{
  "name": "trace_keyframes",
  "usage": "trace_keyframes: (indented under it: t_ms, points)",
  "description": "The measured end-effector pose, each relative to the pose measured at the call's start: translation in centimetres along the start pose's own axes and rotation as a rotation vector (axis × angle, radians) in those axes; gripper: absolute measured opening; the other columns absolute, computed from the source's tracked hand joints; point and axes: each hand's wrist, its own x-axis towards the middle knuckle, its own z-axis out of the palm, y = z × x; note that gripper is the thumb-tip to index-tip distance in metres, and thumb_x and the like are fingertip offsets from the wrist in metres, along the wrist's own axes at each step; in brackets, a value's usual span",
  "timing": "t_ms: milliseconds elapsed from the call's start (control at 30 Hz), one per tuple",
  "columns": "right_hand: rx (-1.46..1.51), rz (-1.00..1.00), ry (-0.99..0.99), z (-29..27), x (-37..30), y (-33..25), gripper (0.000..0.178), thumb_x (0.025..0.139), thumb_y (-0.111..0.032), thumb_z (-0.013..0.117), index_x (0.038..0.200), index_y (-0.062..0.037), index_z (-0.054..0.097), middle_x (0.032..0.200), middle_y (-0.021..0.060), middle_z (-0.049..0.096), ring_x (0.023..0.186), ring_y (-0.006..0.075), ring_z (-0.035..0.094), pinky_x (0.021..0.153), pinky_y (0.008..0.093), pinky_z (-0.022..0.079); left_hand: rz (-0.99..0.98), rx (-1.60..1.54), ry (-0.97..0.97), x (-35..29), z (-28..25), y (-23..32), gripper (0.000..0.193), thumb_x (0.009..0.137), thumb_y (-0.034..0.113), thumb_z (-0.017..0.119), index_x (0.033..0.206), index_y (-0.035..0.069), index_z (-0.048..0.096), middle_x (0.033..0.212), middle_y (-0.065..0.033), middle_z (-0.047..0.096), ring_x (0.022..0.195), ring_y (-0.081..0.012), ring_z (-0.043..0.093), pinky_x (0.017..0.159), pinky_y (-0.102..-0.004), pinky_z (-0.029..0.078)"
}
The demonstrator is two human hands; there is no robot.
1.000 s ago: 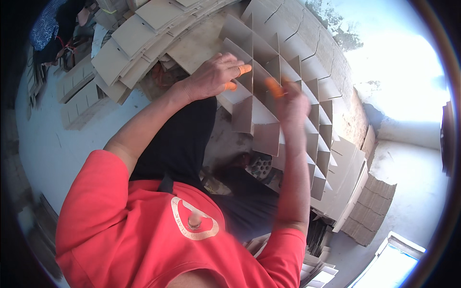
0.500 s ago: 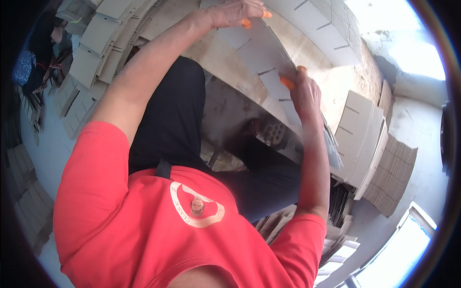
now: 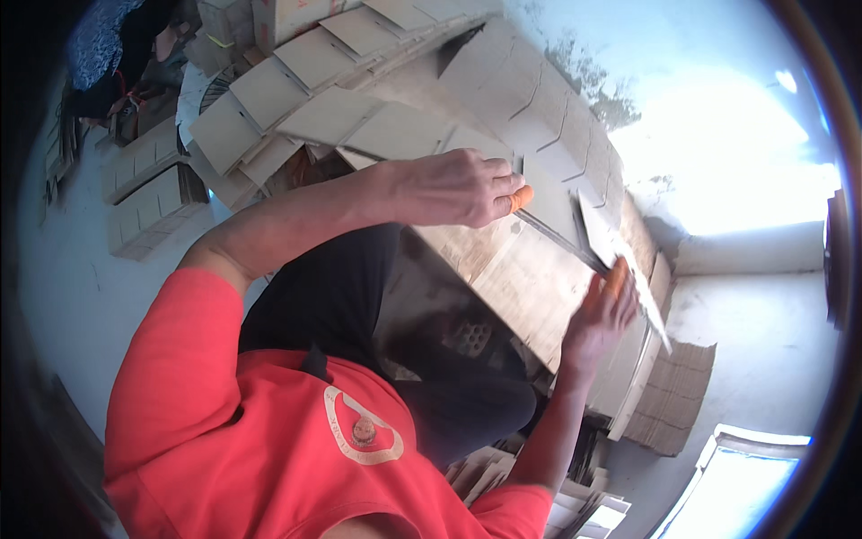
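A long, slotted grey-brown cardboard sheet lies slantwise across the wooden board before me. My left hand, with an orange finger cover, has its fingers curled over the near edge of the sheet. At the sheet's right end, my right hand pinches the cardboard between thumb and fingers, which also wear orange covers. The end panel there stands up at an angle from the rest. Part of the sheet is hidden behind my left hand and forearm.
The wooden board spans above my knees. A thick stack of slotted cardboard stands behind it. Overlapping sheets lie at the far left, and more cardboard leans at the right. Another person is at the upper left.
My view has shifted. My left hand has come nearer and right along the sheet. The right end panel, earlier nearly in line with the sheet, now stands bent up at my right hand.
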Motion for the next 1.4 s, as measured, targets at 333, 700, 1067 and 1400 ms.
trace_keyframes:
  t_ms: [333,700,1067,1400]
  points:
    - [-0.214,0.199,-0.235,-4.2,-11.0,6.8,0.036,0.089,-0.012,0.060,0.124,-0.0055,0.052,0.120,0.0138,0.057,0.117,0.0302,0.052,0.102,0.0520,0.034,-0.672,0.512,-0.304,-8.4,-2.0,-13.0,0.042,0.076,0.001,0.059,0.118,-0.004,0.054,0.126,-0.0153,0.053,0.101,-0.0263,0.055,0.072,-0.0330,0.056]
    - [-0.267,0.514,-0.382,-1.0,-20.8,16.1,0.028,0.087,-0.010,0.054,0.113,-0.0016,0.059,0.108,0.0132,0.059,0.101,0.0304,0.055,0.086,0.0396,0.042,-0.788,0.437,-0.579,-23.2,5.4,-22.3,0.031,0.092,0.016,0.048,0.120,0.004,0.053,0.107,-0.0206,0.060,0.102,-0.0394,0.057,0.083,-0.0483,0.047]
    - [-0.346,0.936,-0.718,4.6,-21.7,19.8,0.061,0.075,-0.040,0.075,0.119,-0.0045,0.051,0.108,0.0127,0.055,0.108,0.0289,0.051,0.080,0.0470,0.045,-0.864,0.158,-0.608,-9.8,3.9,-18.7,0.041,0.081,0.025,0.071,0.115,0.004,0.063,0.103,-0.0199,0.066,0.096,-0.0346,0.064,0.078,-0.0419,0.050]
    - [-0.052,0.986,-0.619,7.0,-25.4,23.7,0.044,0.073,-0.024,0.079,0.100,-0.0043,0.050,0.093,0.0151,0.062,0.089,0.0359,0.059,0.073,0.0439,0.047,-0.726,-0.204,-0.680,-1.6,10.8,-6.0,0.035,0.080,0.023,0.069,0.107,0.003,0.066,0.098,-0.0218,0.066,0.092,-0.0363,0.064,0.077,-0.0401,0.051]
